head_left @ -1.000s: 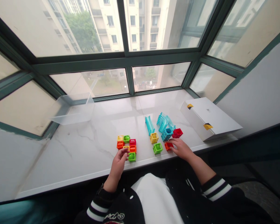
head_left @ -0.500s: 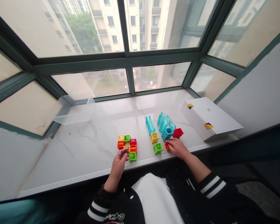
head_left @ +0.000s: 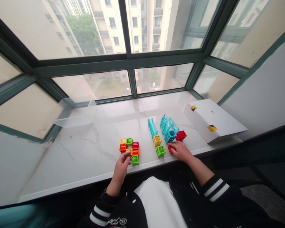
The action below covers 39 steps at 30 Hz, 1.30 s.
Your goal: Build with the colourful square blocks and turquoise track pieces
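My right hand (head_left: 180, 150) is closed around an orange-red toy block (head_left: 170, 149), which is mostly hidden under the fingers. Just beyond it stand a blue block (head_left: 170, 136) and a red block (head_left: 181, 136). To its left are a green block (head_left: 161, 151) and a yellow block (head_left: 157, 140). My left hand (head_left: 121, 164) hovers at the near edge of a cluster of colored blocks, fingers loosely bent and apart, with nothing visible in them. The fingertips partly cover a yellow block (head_left: 129, 151), beside a green block (head_left: 135, 160); whether they touch is unclear.
Clear blue track pieces (head_left: 165, 124) and a straight blue track piece (head_left: 153, 127) lie farther back on the marble sill (head_left: 85, 158). A clear plastic bin (head_left: 78, 115) stands at the back left, a white box (head_left: 215, 118) at the right. Windows enclose the back.
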Each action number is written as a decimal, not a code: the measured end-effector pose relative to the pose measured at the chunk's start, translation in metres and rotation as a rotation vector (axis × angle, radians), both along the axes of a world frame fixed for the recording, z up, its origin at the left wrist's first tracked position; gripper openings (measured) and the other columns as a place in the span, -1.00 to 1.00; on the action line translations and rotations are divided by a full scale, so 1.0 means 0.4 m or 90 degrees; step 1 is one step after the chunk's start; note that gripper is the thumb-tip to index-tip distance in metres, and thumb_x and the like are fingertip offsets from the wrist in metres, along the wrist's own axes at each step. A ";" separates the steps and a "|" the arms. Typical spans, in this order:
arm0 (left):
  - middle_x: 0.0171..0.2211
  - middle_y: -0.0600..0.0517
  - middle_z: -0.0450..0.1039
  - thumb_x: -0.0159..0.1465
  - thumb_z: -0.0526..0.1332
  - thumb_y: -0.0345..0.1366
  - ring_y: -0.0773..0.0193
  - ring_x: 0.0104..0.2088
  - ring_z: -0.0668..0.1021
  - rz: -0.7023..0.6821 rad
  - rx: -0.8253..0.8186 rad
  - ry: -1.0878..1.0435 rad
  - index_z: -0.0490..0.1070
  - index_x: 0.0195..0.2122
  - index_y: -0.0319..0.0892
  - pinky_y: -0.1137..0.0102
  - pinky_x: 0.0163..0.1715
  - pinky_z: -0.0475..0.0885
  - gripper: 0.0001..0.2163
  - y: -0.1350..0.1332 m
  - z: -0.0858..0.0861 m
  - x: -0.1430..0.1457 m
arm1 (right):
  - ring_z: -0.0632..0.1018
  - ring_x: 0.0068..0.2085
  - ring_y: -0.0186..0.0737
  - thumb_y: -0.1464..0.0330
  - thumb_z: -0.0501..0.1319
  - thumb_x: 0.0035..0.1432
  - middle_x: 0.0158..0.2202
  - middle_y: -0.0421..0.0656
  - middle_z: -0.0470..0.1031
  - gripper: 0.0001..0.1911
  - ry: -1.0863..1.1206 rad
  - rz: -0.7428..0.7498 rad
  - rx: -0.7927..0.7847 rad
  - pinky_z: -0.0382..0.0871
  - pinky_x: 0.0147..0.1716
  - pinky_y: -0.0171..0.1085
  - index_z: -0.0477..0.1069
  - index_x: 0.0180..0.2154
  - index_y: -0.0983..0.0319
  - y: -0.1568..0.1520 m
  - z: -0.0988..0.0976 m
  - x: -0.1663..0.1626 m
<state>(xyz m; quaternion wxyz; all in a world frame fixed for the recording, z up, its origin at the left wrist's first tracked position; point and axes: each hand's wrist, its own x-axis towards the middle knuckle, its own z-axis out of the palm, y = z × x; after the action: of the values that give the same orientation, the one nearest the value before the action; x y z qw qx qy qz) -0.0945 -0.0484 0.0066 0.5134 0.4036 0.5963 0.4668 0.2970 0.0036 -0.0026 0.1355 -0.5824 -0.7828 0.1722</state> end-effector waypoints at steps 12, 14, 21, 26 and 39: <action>-0.11 -0.15 0.64 0.19 0.37 0.04 0.04 -0.14 0.66 -0.008 -0.002 0.010 0.55 -0.01 -0.17 0.22 -0.20 0.56 -0.54 0.003 -0.023 -0.002 | 0.56 0.14 0.07 0.41 0.21 0.21 0.14 -0.03 0.61 -0.54 0.076 0.012 -0.008 0.40 0.24 0.01 0.59 0.13 0.16 -0.007 -0.014 0.031; -0.10 -0.15 0.64 0.20 0.36 0.03 0.04 -0.12 0.66 -0.013 0.000 0.010 0.54 0.00 -0.17 0.22 -0.19 0.56 -0.54 0.003 -0.030 -0.004 | 0.56 0.15 0.07 0.40 0.22 0.22 0.15 -0.02 0.60 -0.55 0.083 0.009 -0.009 0.39 0.25 0.02 0.59 0.13 0.16 -0.009 -0.014 0.031; -0.07 -0.15 0.63 0.22 0.35 0.01 0.04 -0.11 0.66 -0.016 -0.003 0.008 0.54 0.02 -0.17 0.22 -0.18 0.57 -0.56 0.004 -0.041 -0.009 | 0.54 0.17 0.09 0.32 0.29 0.23 0.18 -0.01 0.57 -0.54 0.086 0.011 -0.027 0.39 0.26 0.04 0.56 0.17 0.15 -0.013 -0.016 0.038; -0.06 -0.15 0.63 0.21 0.36 0.02 0.03 -0.10 0.66 -0.014 -0.010 0.005 0.53 0.02 -0.17 0.23 -0.19 0.57 -0.54 0.003 -0.044 -0.007 | 0.54 0.18 0.08 0.33 0.28 0.24 0.19 -0.01 0.56 -0.55 0.087 0.013 -0.023 0.38 0.27 0.03 0.55 0.17 0.16 -0.009 -0.021 0.039; -0.08 -0.15 0.64 0.24 0.32 -0.02 0.05 -0.10 0.66 -0.020 0.002 0.021 0.54 0.03 -0.18 0.25 -0.19 0.58 -0.58 0.002 -0.056 -0.014 | 0.58 0.12 0.10 0.35 0.28 0.25 0.09 0.00 0.61 -0.61 0.114 0.013 0.077 0.46 0.22 0.13 0.57 0.11 0.14 -0.039 0.047 0.032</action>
<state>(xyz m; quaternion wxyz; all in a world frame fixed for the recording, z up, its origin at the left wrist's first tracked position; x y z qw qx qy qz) -0.1002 -0.0476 -0.0158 0.5102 0.4217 0.5974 0.4527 0.3099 -0.0122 0.0162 0.2380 -0.5473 -0.7824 0.1778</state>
